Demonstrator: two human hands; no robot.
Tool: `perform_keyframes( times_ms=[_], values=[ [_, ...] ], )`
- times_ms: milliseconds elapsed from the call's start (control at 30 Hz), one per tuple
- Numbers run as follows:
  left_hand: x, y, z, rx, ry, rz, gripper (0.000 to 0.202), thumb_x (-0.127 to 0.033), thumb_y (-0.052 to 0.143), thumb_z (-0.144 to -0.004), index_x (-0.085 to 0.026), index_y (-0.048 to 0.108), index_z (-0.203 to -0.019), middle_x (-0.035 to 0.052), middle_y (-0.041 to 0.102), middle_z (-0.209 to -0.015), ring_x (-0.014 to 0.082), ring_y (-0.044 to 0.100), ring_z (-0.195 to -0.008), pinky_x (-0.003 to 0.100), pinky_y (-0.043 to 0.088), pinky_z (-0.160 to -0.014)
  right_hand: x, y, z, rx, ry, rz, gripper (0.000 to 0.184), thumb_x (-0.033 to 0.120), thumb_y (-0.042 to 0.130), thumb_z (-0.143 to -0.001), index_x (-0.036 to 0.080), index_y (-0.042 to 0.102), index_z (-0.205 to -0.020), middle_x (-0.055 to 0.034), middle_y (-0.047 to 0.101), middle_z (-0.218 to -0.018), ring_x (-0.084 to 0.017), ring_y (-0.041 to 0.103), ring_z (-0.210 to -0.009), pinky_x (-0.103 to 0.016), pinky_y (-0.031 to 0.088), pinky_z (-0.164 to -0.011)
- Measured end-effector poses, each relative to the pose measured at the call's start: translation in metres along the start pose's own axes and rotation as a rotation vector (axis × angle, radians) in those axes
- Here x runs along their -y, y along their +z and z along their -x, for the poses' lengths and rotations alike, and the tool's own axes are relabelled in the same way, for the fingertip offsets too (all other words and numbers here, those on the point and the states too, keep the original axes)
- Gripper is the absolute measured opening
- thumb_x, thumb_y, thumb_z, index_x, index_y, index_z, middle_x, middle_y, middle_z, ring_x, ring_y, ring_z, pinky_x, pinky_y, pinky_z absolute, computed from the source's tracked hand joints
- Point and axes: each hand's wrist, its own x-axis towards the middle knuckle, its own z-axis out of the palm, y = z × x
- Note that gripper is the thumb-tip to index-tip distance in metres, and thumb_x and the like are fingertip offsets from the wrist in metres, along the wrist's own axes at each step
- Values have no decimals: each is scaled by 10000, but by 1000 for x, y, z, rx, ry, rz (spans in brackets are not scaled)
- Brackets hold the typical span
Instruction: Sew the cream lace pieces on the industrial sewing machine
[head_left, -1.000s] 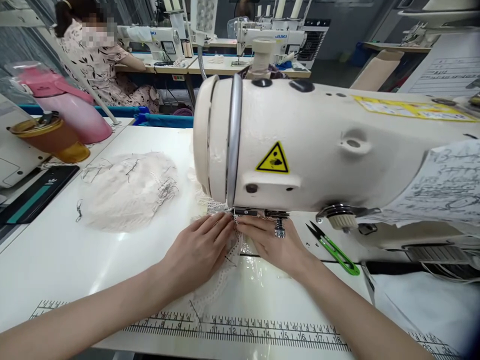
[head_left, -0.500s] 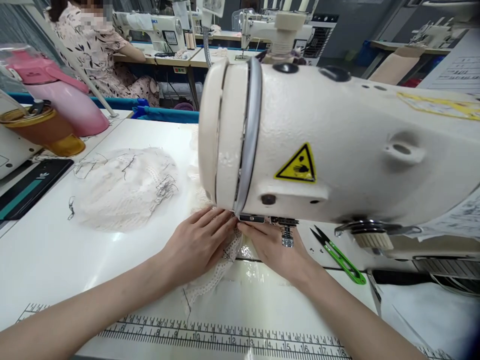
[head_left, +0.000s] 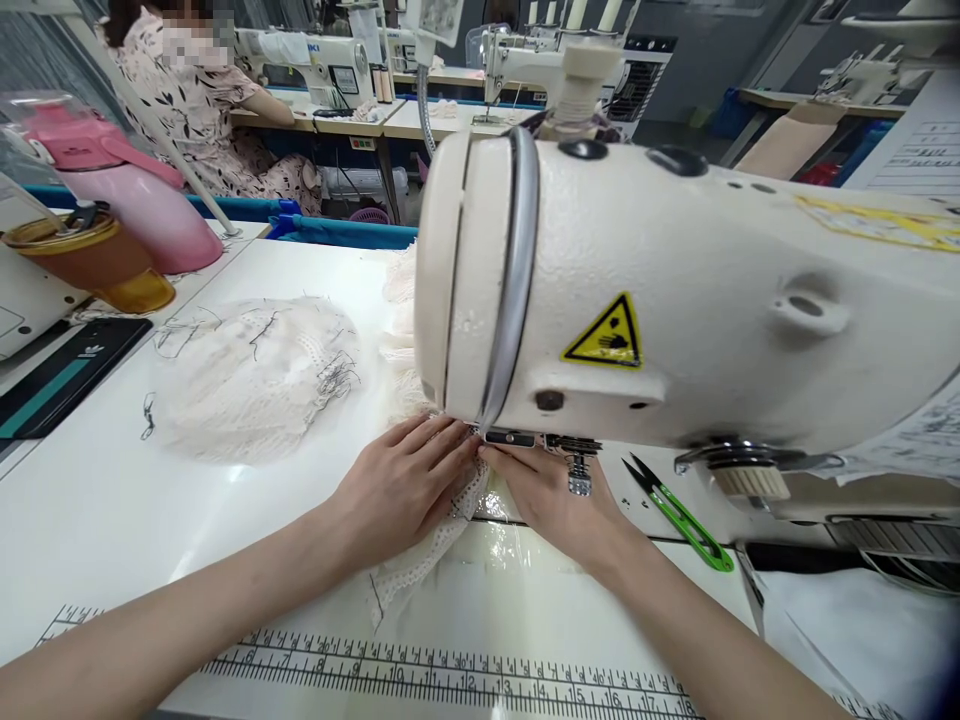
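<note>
Beneath your left grip (head_left: 409,490), a strip of off-white lace (head_left: 424,565) lies on the white table (head_left: 187,520), its holed edge emerging on the near side and narrowing to a soft tip with a dark thread across it. Your left fingers lie long and side by side over the lace; their undersides are hidden, so you cannot tell whether they pinch it. Your right grip (head_left: 559,505) reaches in from the other side, its fingertips near the left ones and at the lace; part of it sits behind the machine's metal fittings, so you cannot tell how far it is closed.

Just above both grips hangs the rounded, cream enamelled sewing machine head (head_left: 675,290), leaving little height over your fingertips. Beyond your left grip, ruffled off-white fabric (head_left: 401,365) runs along the head's left side. Smooth table separates that grip from a thin, crumpled, roundish cloth (head_left: 255,385) trailing dark threads, farther left. To the right of your right grip, green-handled snips (head_left: 682,525) lie aslant, black blades pointing away from you. Nearer you than both grips, a printed ruler (head_left: 450,685) follows the table's front edge.
</note>
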Motion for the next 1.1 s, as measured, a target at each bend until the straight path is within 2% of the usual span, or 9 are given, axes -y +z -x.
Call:
perform_keyframes(
  times_ms=[333, 500, 567, 667, 733, 800, 867, 967, 1100],
  values=[
    [0, 0, -2, -18, -20, 4, 348, -251, 402, -968, -155, 546, -1270, 89, 626, -1257, 258, 545, -1218, 429, 454, -995, -2, 1, -1, -28, 26, -1, 472, 209, 543, -907, 363, 486, -1349, -58, 665, -1173, -238, 690, -965, -320, 601, -683],
    [-1, -24, -1, -60, 10, -43, 289, -218, 446, -963, -165, 604, -1199, 82, 684, -1140, 261, 628, -1049, 395, 494, -828, 4, -1, -1, 8, 17, 52, 472, 208, 523, -911, 395, 479, -1342, -28, 663, -1179, -233, 676, -941, -331, 576, -665],
    [1, -36, 9, -63, 109, 7, 297, -337, 468, -966, -170, 634, -1148, 81, 697, -1096, 249, 647, -945, 373, 499, -745, 9, -2, -3, -12, -22, 117, 449, 190, 497, -917, 378, 491, -1324, -22, 660, -1183, -221, 667, -938, -324, 556, -656],
    [5, -43, 40, 2, 304, 91, 564, -611, 394, -931, -170, 615, -1206, 111, 682, -1136, 258, 640, -910, 367, 507, -670, 16, -3, -8, -22, -92, 217, 378, 109, 449, -903, 324, 579, -1186, -5, 676, -1131, -188, 658, -880, -287, 490, -581],
    [6, -40, 63, 59, 268, 55, 507, -533, 399, -959, -183, 557, -1289, 112, 650, -1212, 258, 628, -1002, 353, 525, -698, 18, -3, -11, -22, -126, 266, 361, 55, 414, -873, 279, 619, -1069, -1, 682, -1091, -164, 645, -810, -278, 433, -540],
    [3, -36, 80, 64, 224, 33, 352, -252, 435, -969, -205, 529, -1305, 87, 659, -1197, 225, 623, -1051, 308, 533, -743, 19, -2, -13, -28, -149, 280, 353, 36, 401, -834, 247, 624, -1009, -9, 673, -1098, -153, 621, -763, -285, 391, -530],
    [-1, -37, 84, 40, 94, 53, 354, -95, 394, -938, -199, 536, -1245, 85, 654, -1194, 200, 638, -1033, 268, 536, -716, 17, -1, -15, -7, -167, 218, 336, 50, 419, -792, 225, 616, -999, -28, 655, -1126, -156, 599, -751, -299, 382, -561],
    [-5, -50, 67, -1, -103, 93, 273, -89, 326, -950, -169, 519, -1125, 104, 640, -1189, 156, 675, -807, 233, 493, -536, 15, 0, -18, 35, -235, 45, 248, 84, 454, -790, 206, 611, -939, -42, 653, -1018, -162, 586, -806, -312, 403, -658],
    [-2, -61, 27, 85, 18, 30, 196, -119, 354, -927, -161, 516, -1029, 73, 663, -914, 182, 618, -685, 277, 446, -524, 13, -1, -21, -6, -311, -73, 202, 91, 473, -863, 221, 623, -899, -15, 659, -912, -165, 589, -965, -297, 408, -707]
  ],
)
